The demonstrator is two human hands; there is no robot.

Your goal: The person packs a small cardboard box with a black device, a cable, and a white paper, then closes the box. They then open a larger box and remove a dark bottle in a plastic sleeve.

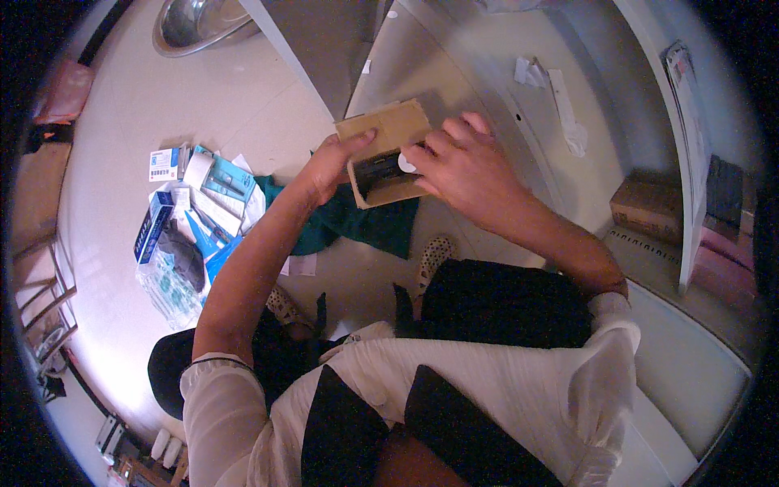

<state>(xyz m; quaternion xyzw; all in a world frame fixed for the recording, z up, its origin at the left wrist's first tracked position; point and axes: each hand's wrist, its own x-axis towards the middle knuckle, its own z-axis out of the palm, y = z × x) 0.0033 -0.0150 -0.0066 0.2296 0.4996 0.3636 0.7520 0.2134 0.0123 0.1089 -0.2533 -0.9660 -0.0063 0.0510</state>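
Note:
My left hand (pixel 338 164) grips the left side of a small brown cardboard box (pixel 389 122), its thumb lying over the top. The box is tilted, and its opening faces me. Dark items (pixel 384 170) lie inside; what they are I cannot tell. At the opening's right edge, my right hand (pixel 462 161) pinches a small white round piece (pixel 406 163) between thumb and fingers. Whether that piece is fixed to the box is hidden by the fingers. Below the box, a dark green cloth (pixel 371 225) is spread on the floor.
A pile of medicine-type boxes (pixel 167 165), papers and a clear plastic bag (pixel 170 292) lies on the floor at left. A metal basin (pixel 201 30) stands at the upper left. Beyond the box rises a cabinet panel (pixel 322 49). Another cardboard box (pixel 648 204) sits at right.

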